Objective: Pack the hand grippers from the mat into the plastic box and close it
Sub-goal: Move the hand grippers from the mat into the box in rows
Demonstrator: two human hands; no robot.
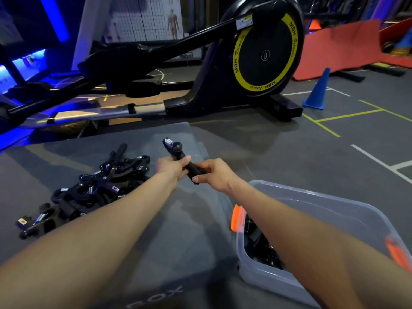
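Forearms reach out over the grey mat (156, 230), with the clear plastic box (334, 210) on the floor just to its right, lid off, dark grippers lying inside. Both the left hand (171, 167) and right hand (215, 175) are clenched around one black hand gripper (178, 152) held above the mat, its spring end pointing away. Left of them a pile of hand grippers (89, 188) lies on the mat, and an elliptical trainer (223, 70) stands beyond.
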